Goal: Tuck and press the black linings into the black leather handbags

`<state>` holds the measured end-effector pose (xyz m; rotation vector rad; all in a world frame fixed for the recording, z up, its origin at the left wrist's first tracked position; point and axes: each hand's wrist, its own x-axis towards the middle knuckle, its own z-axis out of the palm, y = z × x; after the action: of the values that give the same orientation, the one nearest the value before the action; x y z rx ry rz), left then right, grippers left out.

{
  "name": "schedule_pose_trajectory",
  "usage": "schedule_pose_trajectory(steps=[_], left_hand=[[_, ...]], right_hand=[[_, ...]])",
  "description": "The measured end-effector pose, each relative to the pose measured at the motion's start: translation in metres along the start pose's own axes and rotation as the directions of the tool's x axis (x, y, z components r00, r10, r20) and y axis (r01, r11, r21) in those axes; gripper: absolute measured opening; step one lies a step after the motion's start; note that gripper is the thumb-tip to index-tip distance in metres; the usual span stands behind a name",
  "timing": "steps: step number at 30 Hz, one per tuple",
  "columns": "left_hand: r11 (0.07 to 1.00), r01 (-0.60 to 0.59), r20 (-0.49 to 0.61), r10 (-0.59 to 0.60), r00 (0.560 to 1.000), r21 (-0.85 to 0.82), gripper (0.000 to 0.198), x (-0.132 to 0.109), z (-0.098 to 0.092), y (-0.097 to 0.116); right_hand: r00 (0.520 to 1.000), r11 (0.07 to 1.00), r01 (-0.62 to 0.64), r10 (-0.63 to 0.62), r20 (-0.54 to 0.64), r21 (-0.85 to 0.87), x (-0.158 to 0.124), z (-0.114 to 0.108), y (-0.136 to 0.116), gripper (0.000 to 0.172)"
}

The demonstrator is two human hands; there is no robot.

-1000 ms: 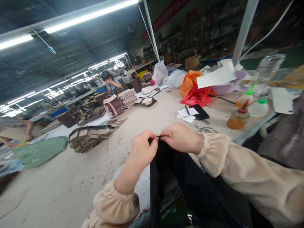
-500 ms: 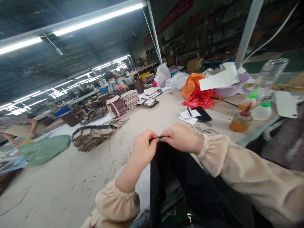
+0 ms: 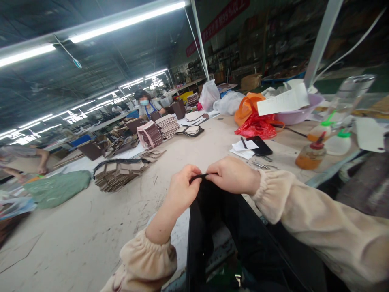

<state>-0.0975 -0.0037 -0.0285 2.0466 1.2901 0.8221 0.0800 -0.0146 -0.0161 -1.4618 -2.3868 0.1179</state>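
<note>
Black fabric [image 3: 252, 235] hangs down from the table's near edge toward my lap, its upper edge raised between my hands. My left hand [image 3: 182, 188] pinches that edge between thumb and fingers. A short way to the right, my right hand [image 3: 234, 175] grips the same edge in a pinch, leaving a small strip of it showing between the two. Low on the fabric is a small shiny metal piece [image 3: 238, 279]. I cannot make out what the fabric belongs to. Beyond my right hand lie scissors [image 3: 263, 165] and a black phone [image 3: 259, 146] beside white paper [image 3: 243, 149].
On the table [image 3: 91, 243] stand a bundle of brown pieces [image 3: 118, 176] and stacked panels [image 3: 165, 126]. Bottles with orange liquid [image 3: 310, 156], a red plastic bag [image 3: 255, 125] and a purple basin [image 3: 299, 113] are right. Co-workers sit beyond; a green bag [image 3: 59, 188] lies left.
My hands have moved slightly apart along the black edge, so more of it shows between them. The view has shifted a little; both pinches remain.
</note>
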Motion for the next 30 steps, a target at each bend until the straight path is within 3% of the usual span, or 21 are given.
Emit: schedule_pose_trajectory(steps=[5,12,21,30], left_hand=[[0.998,0.046,0.023,-0.045,0.999,-0.042,0.021,-0.005,-0.002,-0.002],[0.998,0.059,-0.086,-0.06,0.994,-0.018,0.021,-0.013,-0.004,-0.004],[0.995,0.059,-0.104,-0.051,0.993,0.077,0.015,-0.012,-0.004,-0.009],[0.871,0.021,-0.168,0.071,0.983,0.491,0.021,-0.015,-0.009,0.006]], right_hand=[[1.0,1.0,0.006,-0.006,-0.012,0.008,-0.001,0.001,0.001,0.031],[0.999,1.0,-0.018,0.018,-0.029,-0.007,0.0,0.001,-0.001,0.031],[0.999,0.999,-0.045,0.045,0.011,-0.023,-0.001,-0.002,-0.008,0.033],[0.997,0.996,-0.074,0.074,-0.001,-0.049,-0.001,0.001,-0.009,0.034]])
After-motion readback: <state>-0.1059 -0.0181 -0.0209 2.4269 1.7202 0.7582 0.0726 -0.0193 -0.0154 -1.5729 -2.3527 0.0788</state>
